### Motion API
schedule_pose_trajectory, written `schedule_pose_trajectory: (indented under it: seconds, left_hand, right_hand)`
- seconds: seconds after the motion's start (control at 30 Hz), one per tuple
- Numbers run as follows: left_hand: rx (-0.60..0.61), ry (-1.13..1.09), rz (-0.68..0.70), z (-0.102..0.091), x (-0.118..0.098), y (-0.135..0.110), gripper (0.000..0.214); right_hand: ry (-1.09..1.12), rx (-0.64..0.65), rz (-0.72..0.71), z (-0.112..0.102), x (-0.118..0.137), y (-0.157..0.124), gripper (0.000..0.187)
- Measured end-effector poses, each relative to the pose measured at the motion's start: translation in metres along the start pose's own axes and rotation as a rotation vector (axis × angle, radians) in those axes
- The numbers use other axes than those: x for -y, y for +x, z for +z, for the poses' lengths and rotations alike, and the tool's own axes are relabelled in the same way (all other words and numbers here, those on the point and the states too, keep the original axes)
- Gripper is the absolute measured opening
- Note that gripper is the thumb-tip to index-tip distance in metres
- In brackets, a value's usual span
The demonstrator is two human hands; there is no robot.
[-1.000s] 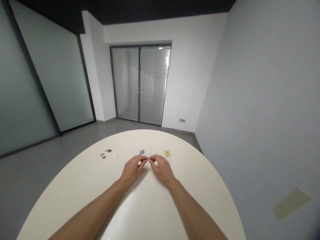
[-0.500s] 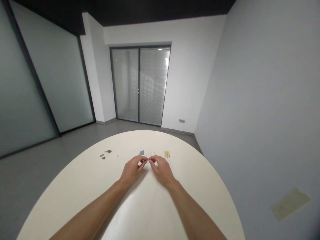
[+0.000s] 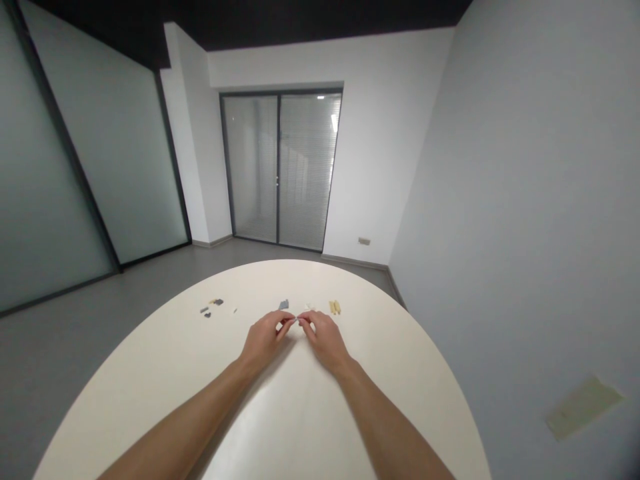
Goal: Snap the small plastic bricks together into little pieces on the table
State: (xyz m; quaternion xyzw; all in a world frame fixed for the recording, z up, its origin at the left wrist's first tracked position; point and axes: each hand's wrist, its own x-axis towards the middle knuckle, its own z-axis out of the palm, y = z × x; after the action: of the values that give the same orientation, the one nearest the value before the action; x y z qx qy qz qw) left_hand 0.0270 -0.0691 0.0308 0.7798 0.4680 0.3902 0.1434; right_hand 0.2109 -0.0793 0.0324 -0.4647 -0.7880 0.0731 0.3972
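Small pale part (image 3: pixel 299 321), lower centre: pinched by left hand (image 3: pixel 264 339) and right hand (image 3: pixel 325 343), fingertips meeting, both equally near; long axis too small to tell.

You're getting soft glare on the table (image 3: pixel 255 437), a faint shadow under your left hand (image 3: pixel 265 341), and bowed edges.

The round table top (image 3: pixel 150 407) is creamy white, with grey toy bricks (image 3: pixel 284 305) and tan toy bricks (image 3: pixel 334 307) on it, the floor (image 3: pixel 100 353) is grey, the wall (image 3: pixel 500 200) is pale blue-grey, and the door blinds (image 3: pixel 305 167) have thin white stripes.
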Motion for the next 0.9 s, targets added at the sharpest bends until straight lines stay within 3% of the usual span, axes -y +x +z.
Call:
schedule_pose_trajectory:
  seconds: [0.9]
  left_hand:
    - [0.048,0.038,-0.037,-0.0028,-0.0085,-0.0031,0.025]
  right_hand:
    - [-0.018,0.003,0.010,-0.0010,0.0007,-0.0007,0.010]
